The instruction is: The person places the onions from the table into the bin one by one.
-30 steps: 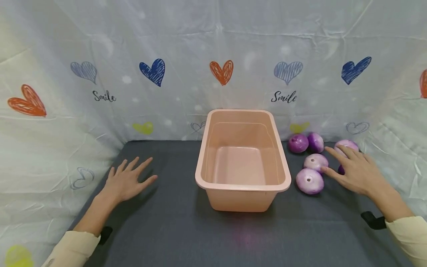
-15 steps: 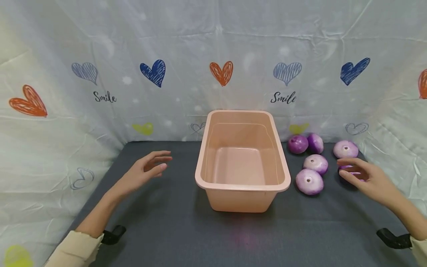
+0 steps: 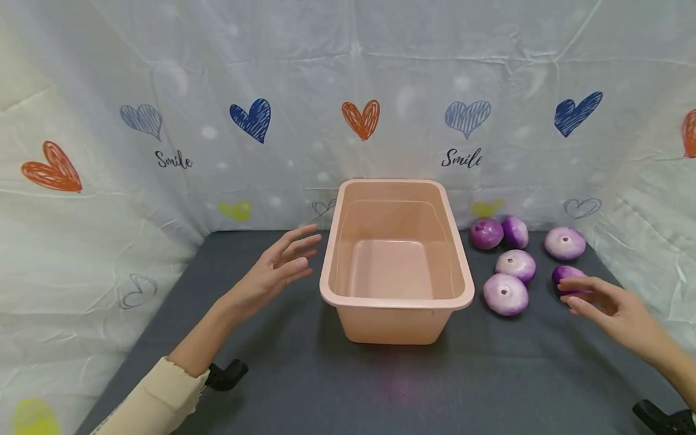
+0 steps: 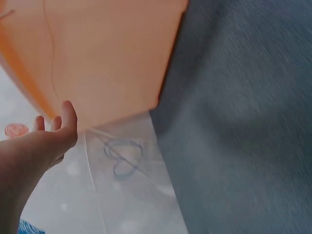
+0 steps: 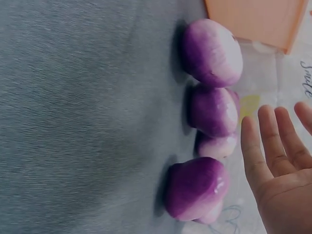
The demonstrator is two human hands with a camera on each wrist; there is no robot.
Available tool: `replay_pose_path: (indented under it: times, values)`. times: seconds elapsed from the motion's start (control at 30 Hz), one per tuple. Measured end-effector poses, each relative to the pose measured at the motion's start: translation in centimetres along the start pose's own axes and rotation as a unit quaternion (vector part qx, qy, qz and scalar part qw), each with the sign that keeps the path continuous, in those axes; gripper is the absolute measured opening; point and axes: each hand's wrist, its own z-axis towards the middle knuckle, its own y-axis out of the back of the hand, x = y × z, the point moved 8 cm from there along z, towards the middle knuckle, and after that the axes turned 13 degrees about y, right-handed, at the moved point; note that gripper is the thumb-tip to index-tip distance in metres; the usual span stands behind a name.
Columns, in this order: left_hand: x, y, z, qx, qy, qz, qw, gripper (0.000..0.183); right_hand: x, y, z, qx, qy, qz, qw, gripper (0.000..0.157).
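your left hand has swung rightward since half a second ago, closer to the peach tub, and your right hand has drawn a little back toward you; the tub has stayed put. nearest to you are your cream sleeve and the black wrist mount at your left, with a second black mount at your right wrist. both hands hang over the dark grey table. your right fingers are loosely bent, well parted from the thumb. your left fingers are slightly bent and fairly wide, just beside the left side of the tub, which stands upright mid-table. right of the tub sits a large pale onion, with a smaller pale onion touching it behind. your right fingertips partly hide a deep purple onion; the right wrist view shows those fingers apart from the onions. farther back lie a lone round onion at the right and, side by side, a glossy purple onion and a two-tone onion, near the whitish backdrop with its printed hearts.
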Motion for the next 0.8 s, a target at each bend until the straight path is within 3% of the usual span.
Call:
replay_pose_path:
  times: [0.13,0.27,0.53,0.8]
  values:
    - [-0.2,-1.4,1.2,0.014,-0.018,-0.008,0.9997,0.062,-0.3,-0.1,-0.9,0.007,-0.004,0.001,1.000,0.033]
    - [-0.1,-1.9,2.0,-0.003,-0.021,0.013,0.9997,0.064,-0.4,-0.4,-1.6,0.010,0.002,-0.007,1.000,0.042]
    - [0.9,-1.3,2.1,-0.047,0.008,0.041,0.9980,0.061,-1.0,-1.5,-2.4,0.030,-0.012,0.001,0.999,0.059]
    - [1.5,-0.9,2.1,-0.050,0.018,0.036,0.9980,0.057,-1.7,-3.1,-1.6,0.036,0.012,0.034,0.999,0.075]
